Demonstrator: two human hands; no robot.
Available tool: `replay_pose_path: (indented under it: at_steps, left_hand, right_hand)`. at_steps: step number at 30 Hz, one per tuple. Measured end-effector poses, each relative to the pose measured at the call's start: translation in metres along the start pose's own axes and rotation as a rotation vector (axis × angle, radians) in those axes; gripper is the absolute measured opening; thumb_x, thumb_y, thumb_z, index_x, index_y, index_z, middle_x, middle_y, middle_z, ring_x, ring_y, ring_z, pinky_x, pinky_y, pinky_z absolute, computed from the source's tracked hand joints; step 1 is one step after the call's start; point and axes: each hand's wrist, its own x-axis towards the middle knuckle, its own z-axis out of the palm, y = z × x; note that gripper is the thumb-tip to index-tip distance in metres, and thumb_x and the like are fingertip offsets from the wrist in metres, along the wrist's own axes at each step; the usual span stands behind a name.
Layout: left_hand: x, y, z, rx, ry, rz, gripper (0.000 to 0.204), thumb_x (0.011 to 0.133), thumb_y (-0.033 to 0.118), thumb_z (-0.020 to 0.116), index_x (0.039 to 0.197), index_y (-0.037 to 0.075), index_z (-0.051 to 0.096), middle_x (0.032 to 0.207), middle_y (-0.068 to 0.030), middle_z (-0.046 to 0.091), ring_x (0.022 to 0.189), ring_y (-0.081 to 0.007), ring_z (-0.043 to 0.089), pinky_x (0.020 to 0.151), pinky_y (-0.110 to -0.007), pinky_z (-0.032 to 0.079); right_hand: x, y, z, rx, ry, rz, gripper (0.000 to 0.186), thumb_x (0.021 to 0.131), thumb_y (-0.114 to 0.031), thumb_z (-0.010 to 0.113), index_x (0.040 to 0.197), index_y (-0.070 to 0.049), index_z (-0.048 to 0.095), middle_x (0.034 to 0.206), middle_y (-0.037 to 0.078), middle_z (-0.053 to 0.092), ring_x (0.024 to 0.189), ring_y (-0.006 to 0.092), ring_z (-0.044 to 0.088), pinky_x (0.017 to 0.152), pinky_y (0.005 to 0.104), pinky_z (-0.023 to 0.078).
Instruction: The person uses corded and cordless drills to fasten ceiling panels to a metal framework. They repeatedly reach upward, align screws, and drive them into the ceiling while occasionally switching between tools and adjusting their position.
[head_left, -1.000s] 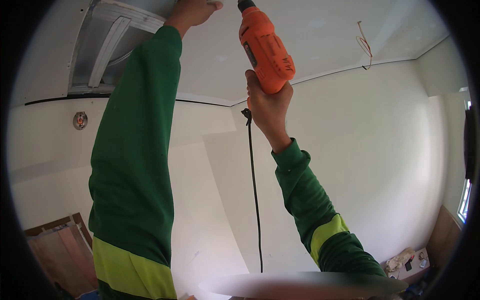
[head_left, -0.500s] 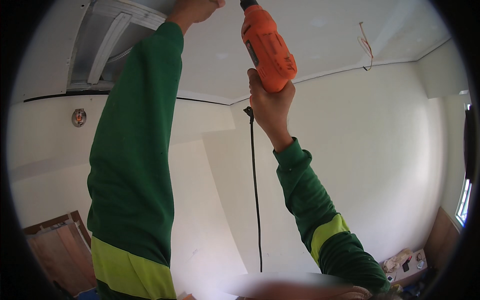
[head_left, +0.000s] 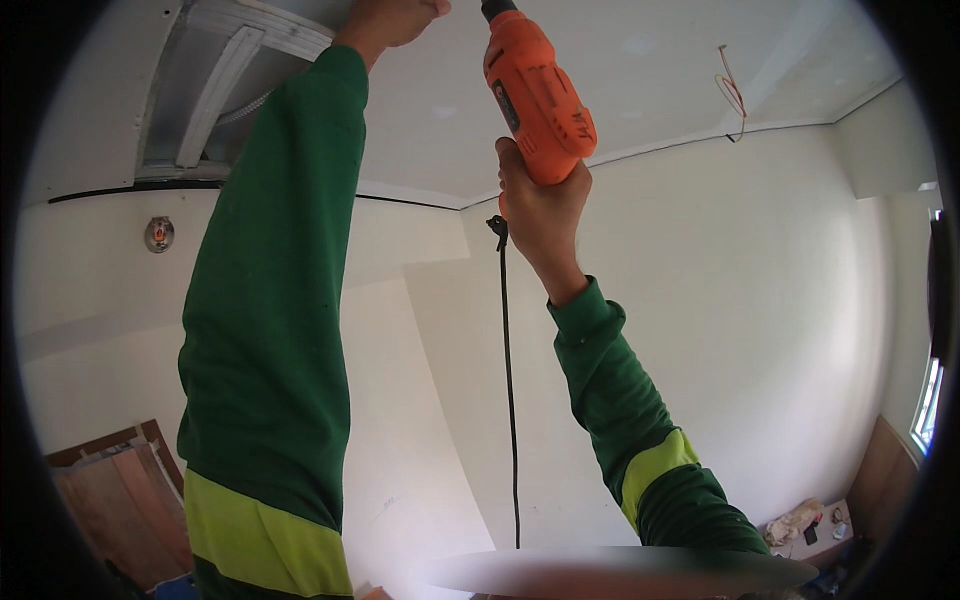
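My right hand (head_left: 543,215) is closed around the grip of an orange power drill (head_left: 540,100), raised overhead and tilted with its dark chuck up at the top edge of the picture. Anything beyond the chuck is out of view. From the bottom of the grip a black power cord (head_left: 509,380) hangs straight down. My left hand (head_left: 392,22) is lifted close to the ceiling (head_left: 640,60), left of the drill's front end. Its fingers are mostly cut off by the upper edge, so what they hold, if anything, is hidden.
A ceiling opening (head_left: 215,95) at upper left shows a pale metal frame. Loose wires (head_left: 733,95) dangle from the ceiling at right. A round fitting (head_left: 159,234) is on the left wall; wooden boards (head_left: 125,510) lean below. A small table (head_left: 820,535) with items stands lower right.
Both arms and the drill stay almost in place, with a very slight shift to the right. A blurred pale shape at the bottom edge spreads further right, over my right sleeve.
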Motion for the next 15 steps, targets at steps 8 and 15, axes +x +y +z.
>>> replay_pose_path:
  at_steps: [8,15]
  left_hand:
    - [-0.0022,0.0009,0.0007,-0.003,0.009,0.004,0.078,0.103,0.058,0.061,0.157,0.001,0.054,0.167,-0.0243,0.047,0.157,-0.0393,0.040,0.131,-0.047,0.027]
    - [-0.0026,0.0025,0.0006,-0.027,-0.085,-0.049,0.079,0.103,0.058,0.061,0.158,0.001,0.053,0.167,-0.0242,0.047,0.157,-0.0392,0.040,0.131,-0.047,0.027]
  right_hand:
    - [0.0018,0.0013,-0.0002,0.008,0.002,-0.037,0.011,0.095,-0.006,0.073,0.094,-0.001,0.064,0.072,0.000,0.062,0.060,0.0072,0.056,0.054,0.0268,0.045]
    - [0.0024,0.0041,0.0001,-0.002,0.009,-0.087,0.011,0.096,-0.006,0.074,0.094,-0.001,0.064,0.073,-0.001,0.062,0.060,0.0062,0.055,0.053,0.0264,0.044]
